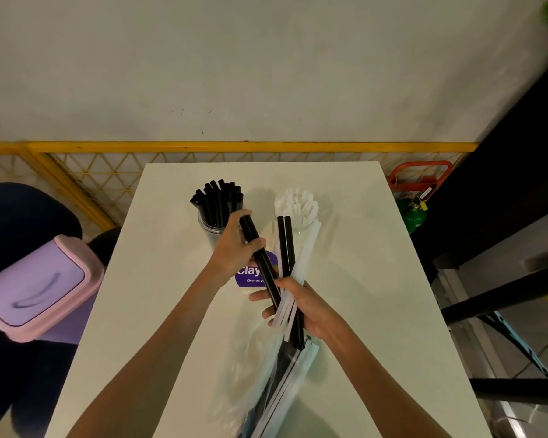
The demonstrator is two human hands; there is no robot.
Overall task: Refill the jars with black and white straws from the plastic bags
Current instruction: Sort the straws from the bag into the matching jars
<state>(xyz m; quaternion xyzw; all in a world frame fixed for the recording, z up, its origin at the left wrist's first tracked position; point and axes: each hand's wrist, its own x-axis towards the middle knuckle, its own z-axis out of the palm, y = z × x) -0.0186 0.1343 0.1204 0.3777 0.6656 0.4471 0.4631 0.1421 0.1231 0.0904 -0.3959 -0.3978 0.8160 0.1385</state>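
Left jar (211, 227) and right jar (299, 229) are set side by side on the far half of the surface (377, 279), with straws stood upright in each. In front of them, crossed straws (261, 260) are gripped by the left hand (231, 248) and, nearer and rightward, the right hand (310, 308), with a labelled item (247, 276) seen beneath. A plastic bag (266, 384) is laid between the right hand and the near edge; a bin (35, 286) is placed left of the surface.
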